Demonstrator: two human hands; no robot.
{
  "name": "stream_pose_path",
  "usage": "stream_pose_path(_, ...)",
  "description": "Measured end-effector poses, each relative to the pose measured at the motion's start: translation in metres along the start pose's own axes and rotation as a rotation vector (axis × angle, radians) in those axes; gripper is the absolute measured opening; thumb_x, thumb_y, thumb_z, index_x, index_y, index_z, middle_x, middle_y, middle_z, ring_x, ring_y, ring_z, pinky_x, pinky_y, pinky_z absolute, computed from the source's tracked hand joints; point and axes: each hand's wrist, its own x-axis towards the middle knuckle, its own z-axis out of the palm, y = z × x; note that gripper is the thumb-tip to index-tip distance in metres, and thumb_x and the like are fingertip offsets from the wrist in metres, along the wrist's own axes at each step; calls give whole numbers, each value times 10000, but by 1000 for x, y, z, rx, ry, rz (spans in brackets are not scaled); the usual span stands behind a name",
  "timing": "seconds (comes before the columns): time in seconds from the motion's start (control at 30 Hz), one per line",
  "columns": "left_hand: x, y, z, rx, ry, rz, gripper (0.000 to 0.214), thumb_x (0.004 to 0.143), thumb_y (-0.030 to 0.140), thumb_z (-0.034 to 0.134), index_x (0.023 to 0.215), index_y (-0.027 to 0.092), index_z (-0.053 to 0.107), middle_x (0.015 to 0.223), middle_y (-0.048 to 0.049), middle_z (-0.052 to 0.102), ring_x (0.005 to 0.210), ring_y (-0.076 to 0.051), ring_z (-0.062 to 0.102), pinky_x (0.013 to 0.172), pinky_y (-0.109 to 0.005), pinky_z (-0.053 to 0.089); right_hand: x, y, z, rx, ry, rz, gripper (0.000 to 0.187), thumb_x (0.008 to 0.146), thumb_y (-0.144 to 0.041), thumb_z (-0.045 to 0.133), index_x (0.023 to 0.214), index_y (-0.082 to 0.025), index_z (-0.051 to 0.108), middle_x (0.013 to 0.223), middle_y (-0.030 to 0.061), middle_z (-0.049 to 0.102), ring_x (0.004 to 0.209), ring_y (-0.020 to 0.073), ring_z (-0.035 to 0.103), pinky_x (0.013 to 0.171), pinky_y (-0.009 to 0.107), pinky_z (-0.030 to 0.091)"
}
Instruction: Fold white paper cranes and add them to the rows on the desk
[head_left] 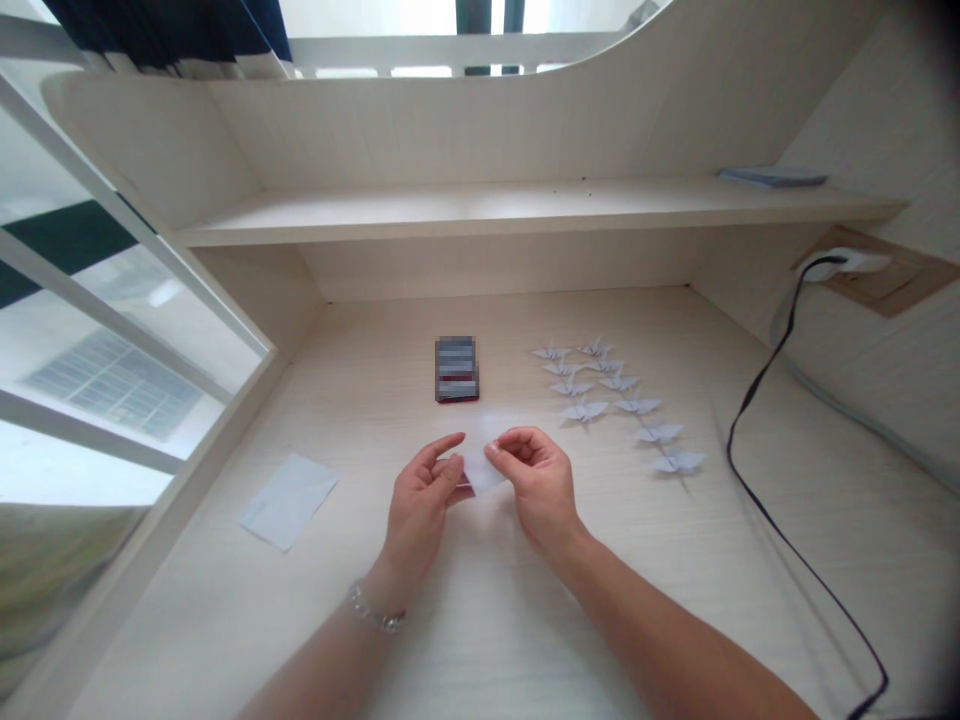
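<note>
White paper piece (484,462), small and pale, held just above the counter (675,600), on the near side of the dark pack (456,371) and almost in line with it. It sits between the two hands. The left hand (421,495) pinches its left edge between thumb and forefinger, the other fingers loosely stretched. The right hand (538,482) pinches its right edge, fingers curled over the top. Both hands touch it, and neither is clearly the nearer. The outline washes into the light wood-grain counter, so its long axis cannot be told for certain. A reddish fleck shows by the left fingertips; what it is cannot be told. Bracelet (373,609) on the left wrist. Folded paper cranes (616,382) lie right of the pack in two rows slanting toward the near right, apart from the hands. A loose white sheet (289,500) lies flat left of the pack and nearer. A black cable (730,445) runs far right of the pack, up to a wall socket (855,264). A shelf (525,205) runs above and behind the pack, with a flat blue item (772,177) at its right end. A window (112,350) is well left of the pack.
</note>
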Motion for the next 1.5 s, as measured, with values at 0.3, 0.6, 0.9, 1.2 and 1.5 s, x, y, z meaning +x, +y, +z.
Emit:
stream_pose_path(0.3,-1,-5,4,347,-99,-23,244,698,342,662,643,106,639,659,-81,665,579,-137,590,563,-244,470,3,0,-3,-10,45,-30,197,628,-264,734,725,-171,591,669,0,619,606,114,550,568,238,434)
stream_pose_path(0.6,-1,-5,3,313,-116,20,220,693,309,669,595,122,606,650,-70,663,614,-146,595,595,-249,461,4,1,-1,38,55,-4,240,601,-281,746,743,-165,591,675,8,620,605,121,558,561,245,453)
stream_pose_path(0.9,1,-10,0,320,-40,102,213,685,302,681,592,130,598,593,-24,619,606,-134,574,606,-237,445,0,3,0,34,22,-4,215,617,-270,741,739,-167,598,665,-2,622,597,114,559,560,241,448)
stream_pose_path(1.2,1,-14,2,308,-10,96,203,718,321,654,746,120,653,673,-26,641,639,-132,588,644,-248,477,-2,3,2,65,13,29,177,632,-217,734,727,-170,592,658,-17,627,596,96,555,575,221,438)
stream_pose_path(1.5,-2,-9,5,301,45,140,175,721,294,654,744,121,656,660,-12,628,637,-117,557,630,-225,480,-2,1,-1,30,-98,113,290,607,-233,745,850,-176,596,711,2,662,659,137,617,616,252,479)
